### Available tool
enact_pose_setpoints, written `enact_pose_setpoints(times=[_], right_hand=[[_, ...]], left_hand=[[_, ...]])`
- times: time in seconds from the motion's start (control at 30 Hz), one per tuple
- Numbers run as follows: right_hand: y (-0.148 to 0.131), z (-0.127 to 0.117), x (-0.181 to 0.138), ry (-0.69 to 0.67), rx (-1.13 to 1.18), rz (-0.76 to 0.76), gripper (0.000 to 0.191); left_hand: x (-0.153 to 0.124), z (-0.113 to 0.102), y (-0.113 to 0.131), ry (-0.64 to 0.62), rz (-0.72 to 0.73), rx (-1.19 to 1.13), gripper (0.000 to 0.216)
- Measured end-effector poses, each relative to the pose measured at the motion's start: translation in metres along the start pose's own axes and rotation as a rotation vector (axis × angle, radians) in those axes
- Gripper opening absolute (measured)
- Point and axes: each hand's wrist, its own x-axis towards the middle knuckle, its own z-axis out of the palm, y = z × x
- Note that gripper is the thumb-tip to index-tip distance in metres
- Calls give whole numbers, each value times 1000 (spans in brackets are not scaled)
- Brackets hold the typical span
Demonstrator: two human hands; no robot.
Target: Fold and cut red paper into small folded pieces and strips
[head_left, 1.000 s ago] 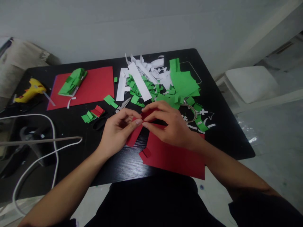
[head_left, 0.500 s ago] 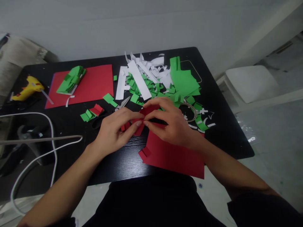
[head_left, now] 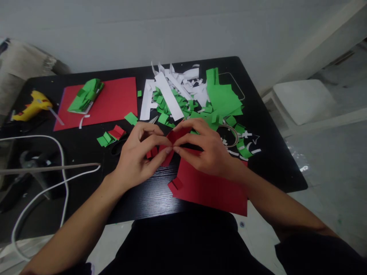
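Between my two hands is a small piece of red paper [head_left: 167, 159], partly hidden by my fingers. My left hand [head_left: 140, 154] pinches it between thumb and forefinger. From the other side my right hand [head_left: 202, 147] pinches the same piece, and the fingertips of both hands meet. Under my right hand lies a large red sheet [head_left: 212, 187], with a small folded red piece [head_left: 175, 185] at its left corner. Scissors [head_left: 154, 119] lie behind my left hand, mostly covered by it. Small green folded pieces [head_left: 106, 139] and a red one [head_left: 117, 132] sit to its left.
White paper strips [head_left: 169, 95] and green scraps [head_left: 172, 103] are heaped at the back. A roll of tape [head_left: 235, 135] lies right of my hands. Farther left are a red sheet [head_left: 120, 101] bearing a green folded bundle [head_left: 87, 95], a yellow glue gun [head_left: 34, 106] and a white cable [head_left: 61, 152].
My left hand's fingers have bent and lifted, with the knuckles higher, and they cover more of the scissors. My right hand stays nearly still on the red paper.
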Motion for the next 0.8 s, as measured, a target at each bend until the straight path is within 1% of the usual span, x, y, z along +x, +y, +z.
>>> enact_pose_setpoints(times=[0.27,0.37,0.43,0.57,0.7,0.8], right_hand=[[3,2,-1,-13,-7,-39,7],[3,3,-1,-10,-7,-32,7],[3,3,-1,9,1,-30,8],[3,4,-1,47,18,-19,8],[4,7,-1,73,40,-21,7],[4,8,-2,72,50,-16,7]], left_hand=[[-1,1,-1,-62,32,-4,10],[-1,1,-1,-63,29,-17,11],[0,1,-1,-37,-7,-48,13],[-1,3,-4,41,-131,-174,18],[-5,6,-4,14,-219,-250,14],[-6,8,-2,25,-215,-233,11]])
